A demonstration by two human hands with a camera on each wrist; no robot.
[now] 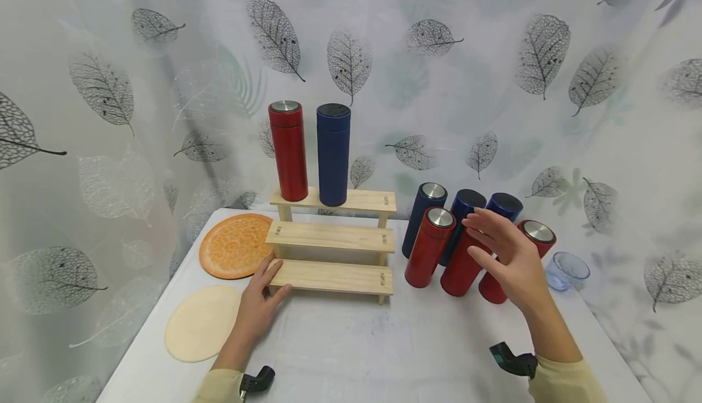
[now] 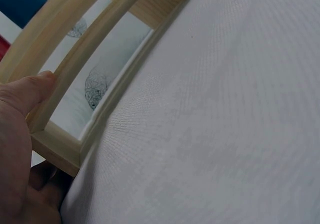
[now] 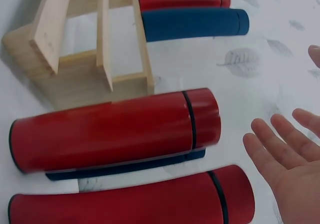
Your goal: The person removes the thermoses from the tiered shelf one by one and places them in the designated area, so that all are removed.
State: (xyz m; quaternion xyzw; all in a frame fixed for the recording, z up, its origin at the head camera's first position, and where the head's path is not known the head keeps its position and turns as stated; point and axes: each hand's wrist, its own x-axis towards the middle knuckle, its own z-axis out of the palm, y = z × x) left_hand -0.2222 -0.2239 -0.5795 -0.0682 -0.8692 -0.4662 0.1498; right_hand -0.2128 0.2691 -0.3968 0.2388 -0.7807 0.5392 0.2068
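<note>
A three-tier wooden stand [image 1: 329,236] is on the table, with a red thermos [image 1: 289,153] and a blue thermos [image 1: 333,156] upright on its top tier. My left hand [image 1: 258,302] holds the left end of the lowest tier; in the left wrist view its thumb [image 2: 37,86] lies on the front edge and other fingers are behind the end piece. To the right of the stand, several red thermoses [image 1: 429,250] stand before several blue thermoses [image 1: 419,220]. My right hand [image 1: 512,263] is raised over the red ones, fingers spread and holding nothing, apart from the bottles in the right wrist view.
Left of the stand lie an orange pizza-patterned round mat [image 1: 236,246] and a plain pale round board [image 1: 200,324]. A small clear blue glass cup [image 1: 567,271] sits at the right table edge. Behind hangs a leaf-print curtain [image 1: 384,86].
</note>
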